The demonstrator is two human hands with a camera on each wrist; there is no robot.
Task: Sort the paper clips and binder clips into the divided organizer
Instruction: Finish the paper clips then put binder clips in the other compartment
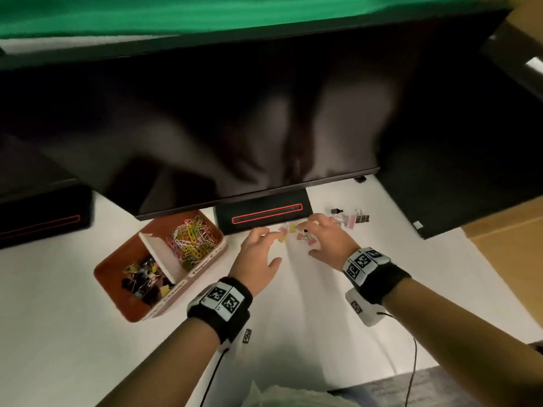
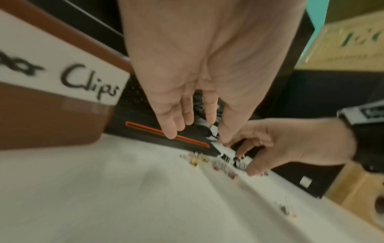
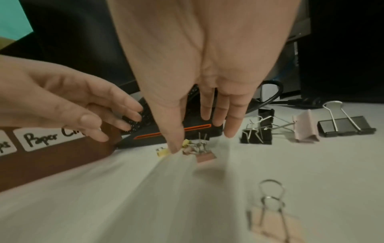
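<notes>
A brown divided organizer [image 1: 106, 267] stands left of my hands; its label reads "Paper Clips" [image 3: 47, 139]. Colourful paper clips [image 1: 194, 239] fill its far compartment, and binder clips [image 1: 147, 282] lie in the near one. A few small yellow and pink binder clips [image 1: 293, 234] [image 3: 197, 150] lie on the white cloth by the monitor base. My left hand [image 1: 266, 235] [image 2: 197, 131] hovers just left of them, fingers straight and empty. My right hand [image 1: 311, 230] [image 3: 199, 131] reaches over them with straight fingers, one fingertip down on the cloth beside the clips.
Larger black and pink binder clips [image 1: 352, 220] [image 3: 344, 125] lie to the right of my right hand, and another pink one [image 3: 274, 225] lies near that wrist. A black monitor base [image 1: 264, 214] sits directly behind the clips, under a big dark monitor [image 1: 235, 127]. A cardboard box [image 1: 505, 239] stands at the right.
</notes>
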